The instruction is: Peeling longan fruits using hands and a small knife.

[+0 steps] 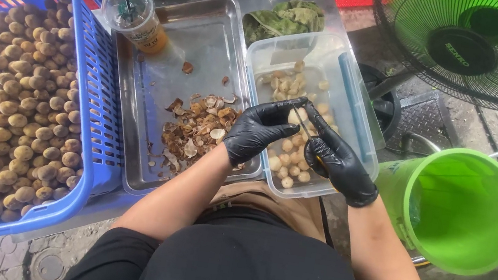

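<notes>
A pale peeled fruit [294,116] is pinched in the fingertips of the left hand [257,131], black glove, above the clear plastic container [358,121] w/ more peeled fruits. The right hand [338,163], also gloved, is closed around a thin tool [300,121]; its tip touches the fruit. Beside, to the left, a metal tray [159,79] w/ brown shells, then a blue basket [95,79] full of unpeeled brown fruits. A green bucket [455,206] is on the right.

Black gloves among blue, green and brown

We see black gloves on the left hand [257,131] and right hand [338,163], pale peeled fruit [289,156] in a clear tub [358,121], brown longans [2,101] in a blue slotted crate [95,102], and a bright green bucket [458,210].
</notes>
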